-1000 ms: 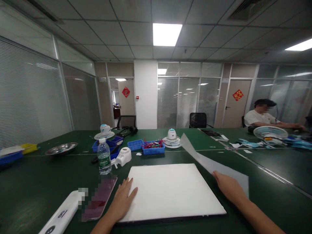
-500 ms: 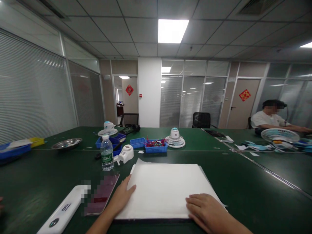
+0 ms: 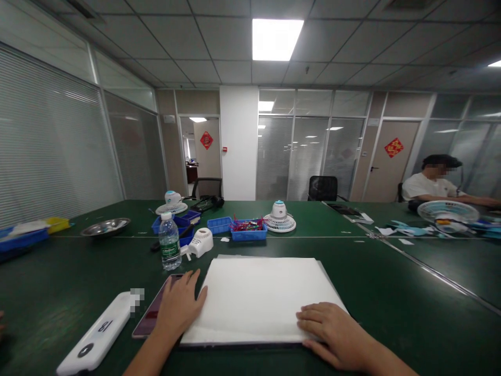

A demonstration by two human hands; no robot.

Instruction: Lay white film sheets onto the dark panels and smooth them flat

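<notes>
green table, blue tray holding red bits, left grip spread by white paper, right grip flattened on it

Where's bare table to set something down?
Biggest patch: green tabletop between the white sheet and right hand on one side and the metal seam on the other. Another: far left, between the metal dish and white device. Crowded: just left of the sheet, where the left hand overlaps the phone below the bottle.
</notes>
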